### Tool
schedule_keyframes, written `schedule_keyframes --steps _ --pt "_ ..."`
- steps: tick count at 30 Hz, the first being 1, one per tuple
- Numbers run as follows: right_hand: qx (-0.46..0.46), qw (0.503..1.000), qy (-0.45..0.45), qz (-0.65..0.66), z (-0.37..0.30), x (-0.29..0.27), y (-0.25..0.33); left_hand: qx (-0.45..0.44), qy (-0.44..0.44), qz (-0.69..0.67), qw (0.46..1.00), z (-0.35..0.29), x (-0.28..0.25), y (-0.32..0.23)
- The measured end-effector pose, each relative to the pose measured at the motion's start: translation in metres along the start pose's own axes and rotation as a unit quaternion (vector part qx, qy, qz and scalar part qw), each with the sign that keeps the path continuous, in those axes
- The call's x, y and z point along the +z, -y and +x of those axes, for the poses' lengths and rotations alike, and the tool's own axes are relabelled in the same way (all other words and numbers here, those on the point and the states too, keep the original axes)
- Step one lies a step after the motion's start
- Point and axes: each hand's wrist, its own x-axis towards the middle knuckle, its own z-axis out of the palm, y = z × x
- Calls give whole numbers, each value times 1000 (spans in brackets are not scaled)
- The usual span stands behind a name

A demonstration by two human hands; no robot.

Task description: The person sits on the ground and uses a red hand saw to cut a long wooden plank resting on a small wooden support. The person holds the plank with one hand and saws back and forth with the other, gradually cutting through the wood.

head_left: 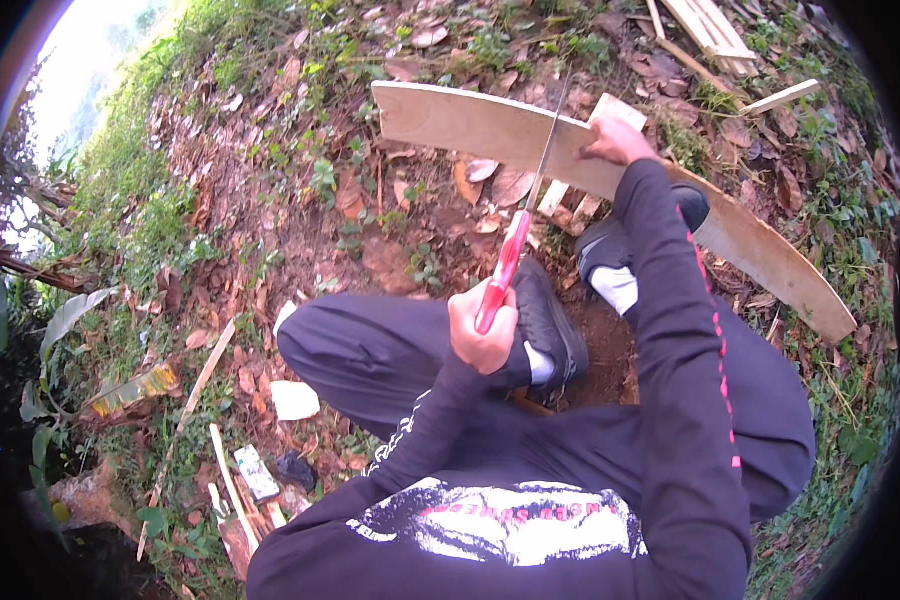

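My left hand (484, 328) is wrapped round the red handle of a handsaw (511, 258). The saw's thin blade, seen almost edge-on, crosses a long pale wooden plank (460, 118). To the right of the blade, my right hand (618, 140) grips the plank, its fingertips on the wood. A small pale wood block (616, 107) shows just beyond that hand. Short wood pieces (554, 198) lie on the near side of the plank. My right shoe (608, 243) is against the plank, its toe overlapping it; my left shoe (550, 328) stands nearer, on bare soil.
Dry leaves and green weeds cover the sloping ground. Light wood strips (708, 30) lie at the far right. At the lower left are a white block (295, 400), a long thin stick (207, 373), a small whitish rectangular object (257, 472) and more wood scraps.
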Motion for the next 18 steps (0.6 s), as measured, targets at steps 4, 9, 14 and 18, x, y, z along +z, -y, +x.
schedule_keyframes --steps 4,9,14,18 --pt "39 999 -27 5 -6 9 22 166 -14 48 985 103 48 49" --pt "12 998 18 53 6 10 -12 229 -20 75 970 69 43 45" --pt "-2 998 -62 25 11 19 5 -47 -36 -10 998 35 17 10" --pt "3 999 -38 32 6 5 3 19 -11 -39 999 43 9 4"
